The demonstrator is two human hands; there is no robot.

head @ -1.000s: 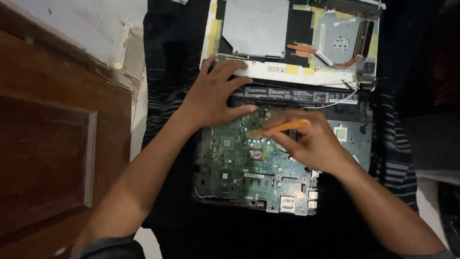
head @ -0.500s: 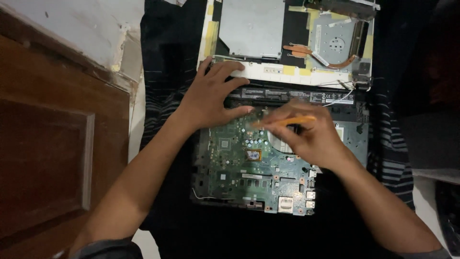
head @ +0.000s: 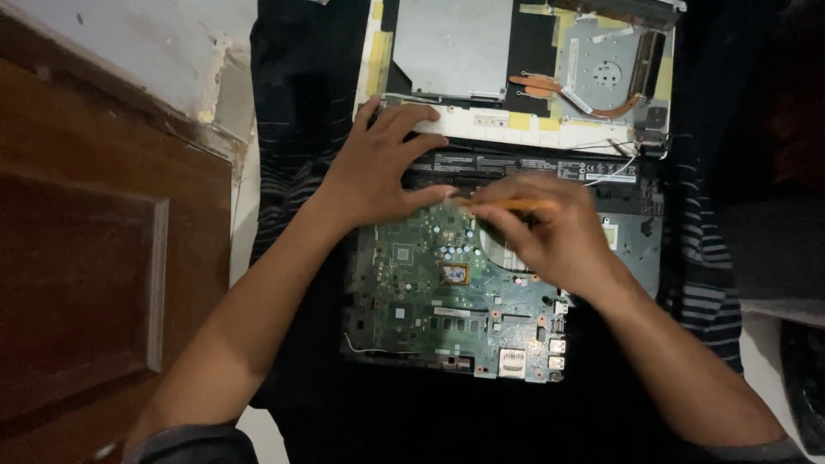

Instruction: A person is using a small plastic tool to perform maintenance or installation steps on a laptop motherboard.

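Left hand: the left hand [head: 378, 167] lay flat and open with its fingers spread wide. It held nothing. Its fingers pressed on the white strip [head: 516, 127] at the edge of the open laptop case, and its thumb touched the top edge of the board.

Right hand: the right hand [head: 550, 232] was curled closed around a thin orange stick tool [head: 507, 204]. The hand was a bit blurry.

Orange tool: it lay sideways in the right hand's fingers. Its tip pointed toward the left hand's thumb, just above the board's top edge.

Green board: the big flat green circuit board [head: 430, 292] lay under both hands. Most of it was below and between the two wrists. A small square chip with a gold rim [head: 455, 274] sat just left of the right hand.

Grey metal plate: a flat grey metal plate [head: 451, 47] sat in the case, past the left hand's fingertips.

Copper pipe: a bent copper pipe [head: 593, 103] sat beyond the right hand, well apart from it.

Cloth: a dark striped cloth [head: 296, 103] lay under everything.

Door: a brown wooden door [head: 94, 258] was on the left side.
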